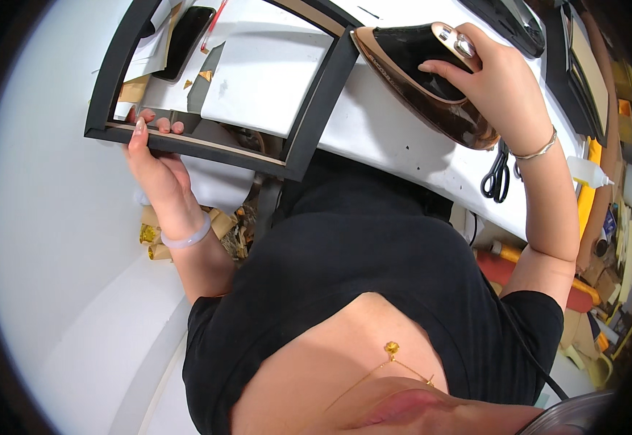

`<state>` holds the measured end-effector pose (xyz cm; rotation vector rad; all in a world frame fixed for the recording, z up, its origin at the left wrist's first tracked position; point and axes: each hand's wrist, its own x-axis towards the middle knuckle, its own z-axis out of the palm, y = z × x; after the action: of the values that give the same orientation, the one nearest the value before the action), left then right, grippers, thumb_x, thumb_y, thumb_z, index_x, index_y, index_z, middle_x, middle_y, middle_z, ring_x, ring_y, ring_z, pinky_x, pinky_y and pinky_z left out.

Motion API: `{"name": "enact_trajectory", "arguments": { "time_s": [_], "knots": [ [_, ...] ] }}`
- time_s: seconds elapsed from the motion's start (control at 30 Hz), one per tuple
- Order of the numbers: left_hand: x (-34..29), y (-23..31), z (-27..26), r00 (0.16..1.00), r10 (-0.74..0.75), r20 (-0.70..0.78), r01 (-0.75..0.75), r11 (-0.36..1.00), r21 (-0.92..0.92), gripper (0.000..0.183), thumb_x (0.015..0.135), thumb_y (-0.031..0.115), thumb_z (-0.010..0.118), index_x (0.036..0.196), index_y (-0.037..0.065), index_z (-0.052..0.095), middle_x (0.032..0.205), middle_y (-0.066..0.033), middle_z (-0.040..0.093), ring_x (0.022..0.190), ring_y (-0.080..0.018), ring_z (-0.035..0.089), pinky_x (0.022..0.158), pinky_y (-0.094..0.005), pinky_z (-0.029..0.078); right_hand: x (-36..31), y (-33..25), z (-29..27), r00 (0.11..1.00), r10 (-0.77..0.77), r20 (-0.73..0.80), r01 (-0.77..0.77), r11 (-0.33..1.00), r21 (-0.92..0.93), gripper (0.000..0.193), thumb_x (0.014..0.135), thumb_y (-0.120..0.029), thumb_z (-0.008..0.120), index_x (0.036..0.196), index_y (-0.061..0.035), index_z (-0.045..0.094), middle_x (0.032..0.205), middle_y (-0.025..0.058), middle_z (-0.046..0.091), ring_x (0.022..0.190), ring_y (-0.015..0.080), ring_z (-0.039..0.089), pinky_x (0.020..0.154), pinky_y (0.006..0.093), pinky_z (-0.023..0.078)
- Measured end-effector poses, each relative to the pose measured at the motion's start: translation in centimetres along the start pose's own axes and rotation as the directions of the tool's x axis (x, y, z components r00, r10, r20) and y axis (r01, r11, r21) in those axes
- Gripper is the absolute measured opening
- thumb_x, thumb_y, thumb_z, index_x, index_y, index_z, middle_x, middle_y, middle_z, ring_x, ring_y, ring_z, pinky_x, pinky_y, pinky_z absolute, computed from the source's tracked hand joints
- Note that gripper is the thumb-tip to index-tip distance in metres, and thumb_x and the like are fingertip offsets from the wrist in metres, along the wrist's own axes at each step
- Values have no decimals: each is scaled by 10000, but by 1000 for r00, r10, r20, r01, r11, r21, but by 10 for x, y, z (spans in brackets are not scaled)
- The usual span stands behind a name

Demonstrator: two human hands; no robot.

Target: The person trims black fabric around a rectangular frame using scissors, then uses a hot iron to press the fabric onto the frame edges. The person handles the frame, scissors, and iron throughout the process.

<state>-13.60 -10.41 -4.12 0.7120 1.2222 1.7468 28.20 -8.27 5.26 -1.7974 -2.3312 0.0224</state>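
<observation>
My left hand (158, 163) is closed around the near left corner of a black rectangular frame (329, 98), thumb on the outside and fingertips showing through the opening. The frame is raised over the near edge of a white table (392, 148), with a thin tan strip along its inner edge. In my right hand (508, 87) is a black and copper-brown clothes iron (414, 80), gripped by its handle. The iron's pointed tip touches or nearly touches the frame's far right corner; which one I cannot tell.
Black-handled scissors (496, 177) lie by the table's near right edge. A small white nozzle bottle (588, 172) is farther right. A dark phone (185, 43), papers and scraps lie behind the frame. Shelves of clutter (624, 254) stand at the right.
</observation>
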Motion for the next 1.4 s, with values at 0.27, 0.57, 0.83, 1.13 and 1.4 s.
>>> {"name": "enact_trajectory", "arguments": {
  "time_s": [0.27, 0.57, 0.83, 1.13, 1.4],
  "knots": [
    [-10, 9, 10, 996, 86, 40, -86, 996, -3, 315, 927, 113, 594, 1214, 12, 510, 1054, -95, 567, 812, -168, 529, 771, -399, 513, 34, -57, -3, 992, -30, 120, 28, 999, 18, 449, 884, -440, 748, 979, -14, 640, 774, 222, 674, 764, 402, 678, 702, 444, 540],
    [1, -6, -7, 999, 19, -48, -20, 1000, -12, 311, 960, 181, 637, 1178, -6, 517, 1017, -93, 575, 795, -176, 576, 753, -408, 563, -23, -108, -36, 952, 215, 217, -206, 976, -66, 434, 893, -418, 747, 994, -9, 644, 796, 221, 697, 786, 404, 695, 740, 448, 558],
    [4, -12, -12, 1000, 23, -20, -23, 1000, 21, 339, 968, 224, 627, 1222, 23, 527, 1061, -114, 578, 840, -214, 586, 815, -463, 562, -27, -129, -15, 996, -74, 49, 67, 990, 121, 338, 926, -336, 711, 958, -16, 608, 764, 221, 678, 762, 416, 683, 700, 460, 551],
    [-5, -10, -13, 997, 42, -64, -42, 999, -3, 286, 949, 216, 643, 1104, 6, 526, 947, -67, 579, 784, -170, 598, 709, -394, 596, -69, -139, 2, 991, -134, 1, 133, 986, 100, 417, 828, -389, 829, 989, -65, 622, 680, 132, 660, 659, 343, 689, 586, 402, 536],
    [-27, 1, 12, 975, 221, -34, -221, 975, 12, 367, 909, 190, 704, 1152, 6, 500, 962, -68, 598, 761, -159, 601, 635, -305, 538, -54, -158, -35, 963, -182, 199, 162, 980, 114, 301, 955, -296, 659, 994, -3, 601, 748, 202, 683, 746, 410, 690, 691, 479, 556]
  ]
}}
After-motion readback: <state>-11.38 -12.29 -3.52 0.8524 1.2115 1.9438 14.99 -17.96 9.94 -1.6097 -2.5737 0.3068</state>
